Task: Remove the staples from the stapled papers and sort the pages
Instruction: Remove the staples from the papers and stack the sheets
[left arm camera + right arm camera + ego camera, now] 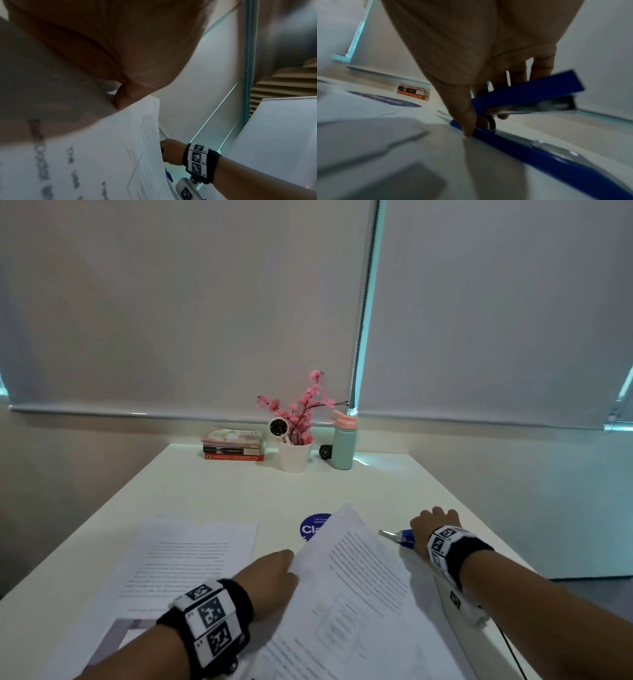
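Observation:
My left hand pinches the left edge of a sheaf of printed pages and holds it tilted up off the white table. In the left wrist view the thumb presses on the top page. A second set of printed pages lies flat to the left. At the right, my right hand grips a blue stapler resting on the table. The right wrist view shows the stapler swung wide apart, with my right hand curled round its hinge end.
A round blue sticker lies beyond the lifted pages. At the far edge stand a stack of books, a white pot of pink flowers, a small black clock and a green bottle. The table's right edge runs under my right forearm.

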Motion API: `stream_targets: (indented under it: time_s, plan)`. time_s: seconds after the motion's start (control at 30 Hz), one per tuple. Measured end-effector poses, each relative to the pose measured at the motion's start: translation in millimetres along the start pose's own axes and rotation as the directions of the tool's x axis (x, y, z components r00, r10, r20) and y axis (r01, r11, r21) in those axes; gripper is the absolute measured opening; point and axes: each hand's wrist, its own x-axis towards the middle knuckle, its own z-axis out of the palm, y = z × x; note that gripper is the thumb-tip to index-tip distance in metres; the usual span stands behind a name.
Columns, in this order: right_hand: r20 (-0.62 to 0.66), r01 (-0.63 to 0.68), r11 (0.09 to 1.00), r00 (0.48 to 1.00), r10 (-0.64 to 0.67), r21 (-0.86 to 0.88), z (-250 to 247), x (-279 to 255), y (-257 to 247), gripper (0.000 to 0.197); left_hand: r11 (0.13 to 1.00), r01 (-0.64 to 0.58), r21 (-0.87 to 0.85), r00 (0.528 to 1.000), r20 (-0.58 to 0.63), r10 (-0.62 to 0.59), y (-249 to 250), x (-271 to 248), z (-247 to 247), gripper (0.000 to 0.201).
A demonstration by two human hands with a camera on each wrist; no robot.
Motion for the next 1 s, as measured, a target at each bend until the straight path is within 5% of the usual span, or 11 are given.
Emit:
stream_targets:
  time_s: [0.1, 0.23, 0.3, 0.37, 0.47, 0.53, 1.0]
  plan:
    - [0.08, 0.022, 0.994, 0.996, -0.03, 0.104, -8.1, 12.1, 4.8, 0.029, 0.999, -0.015, -0.04, 1.0, 0.019, 0.016, 2.7, -2.1, -0.2, 0.025]
    - [-0.104, 0.02, 0.88, 0.994, 0.034, 0.474, -39.1, -6.9, 17.1, 0.031, 0.998, -0.023, -0.06, 0.999, 0.025, 0.024, 9.5, -0.1, -1.6, 0.024]
    - [-0.203, 0.062, 0.65, 0.969, 0.144, 0.758, -48.5, -15.6, 25.5, 0.035, 0.997, -0.032, -0.064, 0.999, 0.029, 0.034, 14.6, 1.5, -0.2, 0.023]
    - [-0.23, 0.159, 0.296, 0.947, 0.224, 0.942, -58.2, -24.3, 27.2, 0.033, 0.997, -0.044, -0.066, 0.998, 0.04, 0.047, 21.2, 3.3, 2.0, 0.019]
    - [-0.208, 0.269, -0.179, 0.931, 0.301, 0.946, -77.2, -34.5, 14.4, 0.013, 0.996, -0.071, -0.062, 0.996, 0.048, 0.074, 33.6, 4.6, 6.3, 0.017]
    - [-0.171, 0.28, -0.335, 0.932, 0.321, 0.9, -87.0, -39.4, 0.8, 0.008, 0.995, -0.086, -0.049, 0.995, 0.039, 0.088, 40.2, 4.8, 9.9, 0.022]
    - [-0.049, 0.244, -0.31, 0.851, 0.523, 0.919, -80.2, -60.7, -37.5, 0.048, 0.992, -0.128, 0.011, 0.991, -0.021, 0.129, 62.2, 5.7, 31.4, 0.015]
